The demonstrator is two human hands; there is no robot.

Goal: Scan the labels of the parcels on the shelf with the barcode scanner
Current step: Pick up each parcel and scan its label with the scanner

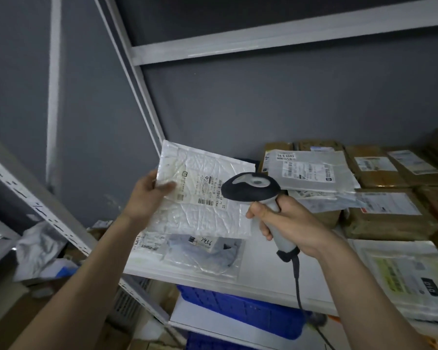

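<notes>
With the left hand (147, 195) grasping a white bubble mailer (200, 193) above the shelf (263, 274), the right hand (286, 223) grasps the barcode scanner (250, 189) at its label; stacked parcels (379, 195) behind likely remain unscanned.

Left hand (147, 195) grips a white mailer (200, 193) by its left edge, tilted above the shelf (263, 271). Right hand (288, 223) clasps the scanner (253, 189) handle; its head sits over the mailer's label (202, 189).

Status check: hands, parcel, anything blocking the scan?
Left hand holds white padded parcel up, label facing camera. Right hand grips barcode scanner, head at the label. Nothing in the way.
</notes>
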